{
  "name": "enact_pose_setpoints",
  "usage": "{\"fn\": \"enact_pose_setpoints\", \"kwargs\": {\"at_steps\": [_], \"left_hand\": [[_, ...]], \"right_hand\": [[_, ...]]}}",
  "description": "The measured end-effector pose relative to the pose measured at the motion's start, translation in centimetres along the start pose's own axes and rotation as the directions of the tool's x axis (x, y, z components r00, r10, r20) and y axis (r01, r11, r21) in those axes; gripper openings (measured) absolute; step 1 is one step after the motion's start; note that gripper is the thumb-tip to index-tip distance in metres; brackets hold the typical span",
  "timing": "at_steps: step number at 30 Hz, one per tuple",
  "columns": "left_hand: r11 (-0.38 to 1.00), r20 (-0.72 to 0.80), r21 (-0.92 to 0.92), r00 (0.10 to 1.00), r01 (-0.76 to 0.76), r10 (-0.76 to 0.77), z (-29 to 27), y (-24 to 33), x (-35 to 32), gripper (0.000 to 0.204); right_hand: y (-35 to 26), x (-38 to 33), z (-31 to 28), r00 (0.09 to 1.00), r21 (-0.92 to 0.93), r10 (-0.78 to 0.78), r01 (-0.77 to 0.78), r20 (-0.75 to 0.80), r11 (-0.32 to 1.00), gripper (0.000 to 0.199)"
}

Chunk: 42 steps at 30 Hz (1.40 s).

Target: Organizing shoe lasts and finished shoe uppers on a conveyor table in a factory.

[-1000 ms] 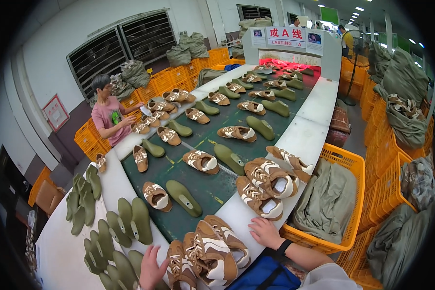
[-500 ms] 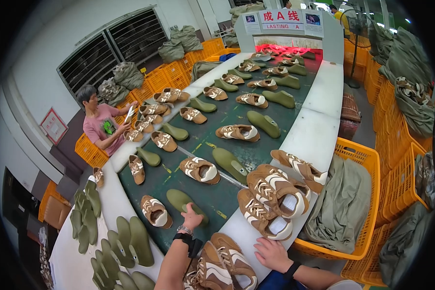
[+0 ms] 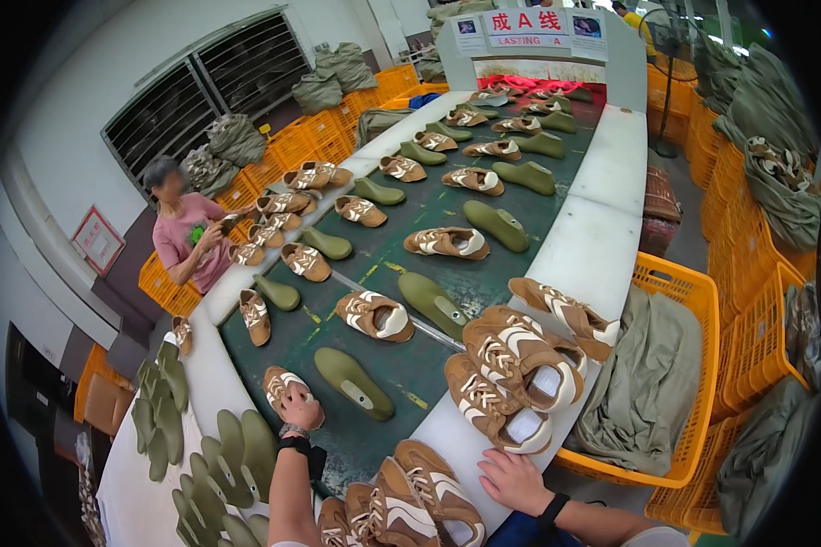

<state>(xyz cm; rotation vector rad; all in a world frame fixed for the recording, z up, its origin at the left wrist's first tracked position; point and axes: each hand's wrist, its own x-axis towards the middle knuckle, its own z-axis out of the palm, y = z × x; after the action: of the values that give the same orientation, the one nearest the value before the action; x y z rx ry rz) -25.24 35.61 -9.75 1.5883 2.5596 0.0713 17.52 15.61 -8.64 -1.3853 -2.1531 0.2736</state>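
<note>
My left hand (image 3: pixel 303 410) is closed over the heel end of a brown and white lace-up sneaker (image 3: pixel 279 378), which sits on the green conveyor belt (image 3: pixel 337 447); part of the shoe is hidden under my fingers. Just to the right of it lies an olive-green shoe last (image 3: pixel 342 372), untouched. My right hand (image 3: pixel 513 479) rests on the white side ledge with its fingers spread, holding nothing. Beyond its fingertips are several piled brown sneakers (image 3: pixel 483 401). More brown sneakers (image 3: pixel 401 501) stand between my forearms.
Green lasts (image 3: pixel 246 447) crowd the white table at left. Sneakers and lasts run in rows up the belt toward a machine opening with a red curtain (image 3: pixel 556 89). An orange crate (image 3: pixel 675 273) with green cloth stands at right. A person in a pink shirt (image 3: pixel 187 242) handles something at left.
My left hand has let go of the green last and moved left onto the sneaker beside it. My right hand stays put. The person at left has lowered their hands somewhat.
</note>
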Motion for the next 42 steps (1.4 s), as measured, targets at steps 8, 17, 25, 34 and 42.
{"fn": "enact_pose_setpoints", "kwargs": {"at_steps": [8, 17, 25, 34, 42], "left_hand": [[0.929, 0.091, -0.356, 0.985, -0.104, 0.145, 1.2, -0.2, 0.1, 0.053], [0.815, -0.025, -0.365, 0.88, -0.449, 0.474, -10.5, 0.8, -7.3, 0.049], [0.668, -0.093, -0.18, 0.689, -0.722, 0.719, -20.2, -6.2, -27.3, 0.054], [0.717, 0.0, -0.685, 0.983, -0.132, 0.181, -3.4, -14.6, -41.9, 0.062], [0.356, 0.262, -0.903, 0.965, 0.242, 0.009, -8.5, -4.9, -44.5, 0.064]], "right_hand": [[0.0, -0.1, 0.2, 0.999, -0.027, -0.031, 0.03, -0.021, 0.999, 0.024], [-0.2, -0.3, 0.7, 0.998, -0.007, -0.057, 0.057, -0.041, 0.998, 0.025], [-0.6, -1.0, 1.4, 0.994, -0.031, -0.097, 0.095, -0.056, 0.995, 0.027], [-4.2, -0.7, 0.3, 0.966, 0.441, -0.064, -0.054, 0.249, 0.896, 0.045], [-5.5, 0.7, -0.9, 0.835, 0.547, -0.134, -0.22, 0.534, 0.808, 0.058]]}}
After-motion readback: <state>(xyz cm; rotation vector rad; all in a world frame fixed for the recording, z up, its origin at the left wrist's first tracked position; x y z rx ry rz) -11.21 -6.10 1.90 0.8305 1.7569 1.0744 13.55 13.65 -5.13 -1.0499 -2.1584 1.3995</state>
